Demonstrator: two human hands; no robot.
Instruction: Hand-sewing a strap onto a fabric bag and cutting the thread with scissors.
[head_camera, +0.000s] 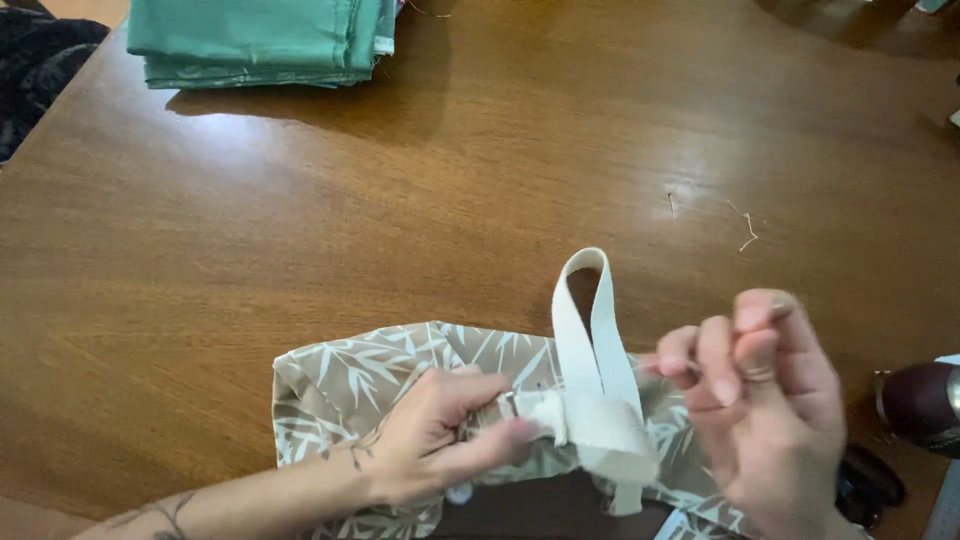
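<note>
A tan fabric piece with a white leaf print (350, 385) lies at the near edge of the wooden table (400, 210). A cream webbing strap (595, 340) is folded into an upright loop on it. My left hand (440, 435) pinches the strap's folded end against the fabric, beside a small metal ring. My right hand (765, 395) hovers just right of the strap with fingers curled and blurred; something thin may be pinched in the fingertips, too small to tell.
A stack of folded green fabric (260, 40) sits at the far left. Dark cloth (35, 70) hangs off the left edge. Thread scraps (748, 230) and a pin (671, 203) lie right of centre. A dark maroon object (920, 400) sits at the right edge.
</note>
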